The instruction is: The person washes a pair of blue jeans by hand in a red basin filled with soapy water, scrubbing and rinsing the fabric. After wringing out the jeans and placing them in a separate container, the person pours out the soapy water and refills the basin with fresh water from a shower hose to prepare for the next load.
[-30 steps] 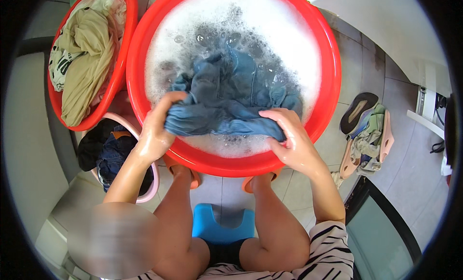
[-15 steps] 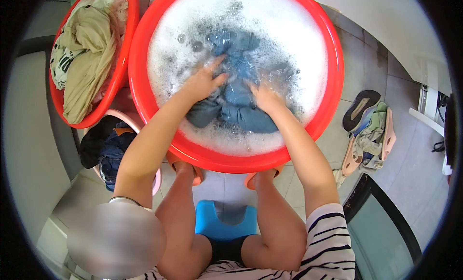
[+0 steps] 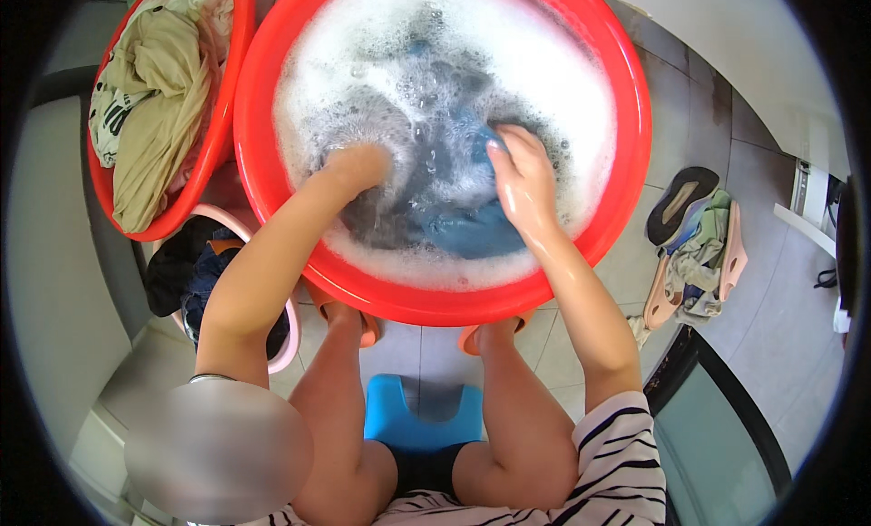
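A large red basin (image 3: 631, 136) holds foamy water with a soaked blue garment (image 3: 472, 231) partly under the surface. At the basin's left side, my left hand (image 3: 361, 166) is sunk to about the wrist; suds and water hide its fingers. My right hand (image 3: 528, 177) shows above the water on the right, fingers curled round a bunched fold of the blue garment. Foam blurs the garment's outline between the two hands, and its exact kind cannot be made out.
To the left stand a red tub (image 3: 227, 136) of beige and white clothes and a pink basin (image 3: 288, 340) with dark clothes. Pink slippers (image 3: 731, 245) and a grey cloth lie on the tiles at right. A blue stool (image 3: 422, 426) is beneath me.
My left hand has dipped under the foam, its fingers no longer visible. My right hand has shifted slightly right and closed on the garment. The garment has sunk deeper and the water is stirred.
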